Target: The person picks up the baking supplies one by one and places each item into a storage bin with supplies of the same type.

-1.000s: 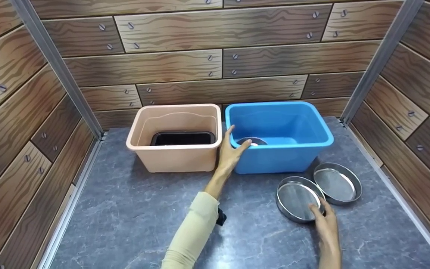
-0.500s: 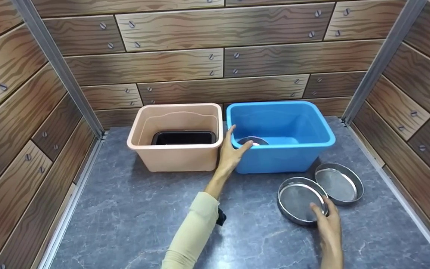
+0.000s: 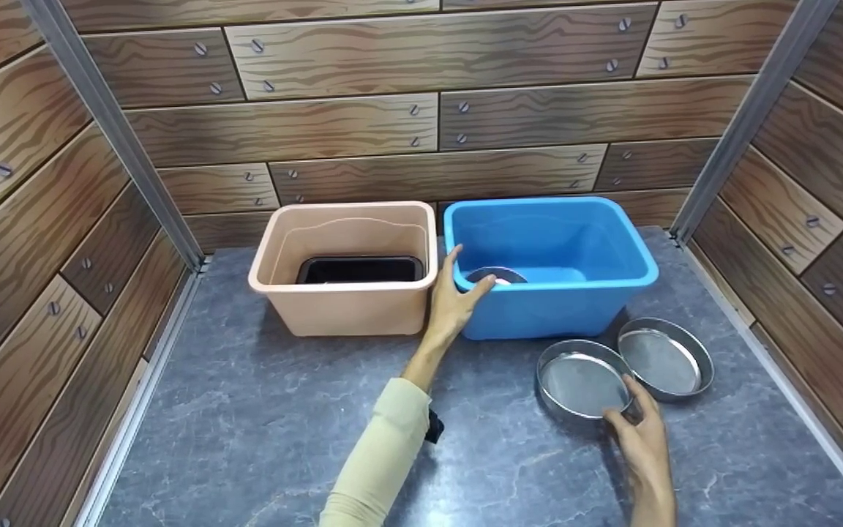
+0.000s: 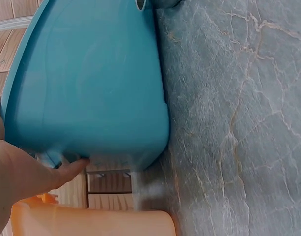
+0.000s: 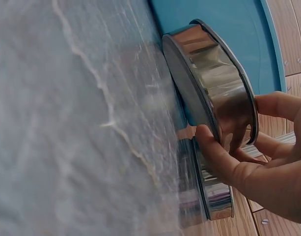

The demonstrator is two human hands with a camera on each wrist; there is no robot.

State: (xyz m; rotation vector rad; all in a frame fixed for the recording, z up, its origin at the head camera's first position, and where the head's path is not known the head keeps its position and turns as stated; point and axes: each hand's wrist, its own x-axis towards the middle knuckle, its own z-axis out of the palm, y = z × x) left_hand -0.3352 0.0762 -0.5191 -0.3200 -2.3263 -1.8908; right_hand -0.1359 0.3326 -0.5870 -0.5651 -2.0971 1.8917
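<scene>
In the head view, my right hand (image 3: 639,435) holds the near right edge of a round, shallow metal sieve (image 3: 584,380). The right wrist view has this sieve (image 5: 216,81) tilted, its lower edge close to the tabletop; whether it touches I cannot tell. My thumb (image 5: 214,150) lies at its underside, other fingers at the upper rim. A second metal sieve (image 3: 663,359) lies just behind it. My left hand (image 3: 452,304) grips the near left corner of the blue bin (image 3: 553,311), thumb at the front rim. Inside that bin, a round metal piece (image 3: 498,276) shows partly.
A peach bin (image 3: 352,311) stands left of the blue one, with a black tray-like item (image 3: 359,271) inside. The grey marbled tabletop (image 3: 260,424) stretches in front. Wood-patterned walls (image 3: 429,66) with metal corner posts (image 3: 110,135) enclose the back and sides.
The held sieve has shifted slightly left and away from me and looks raised. My right thumb has moved from over its inside to its near edge. The left hand stays put.
</scene>
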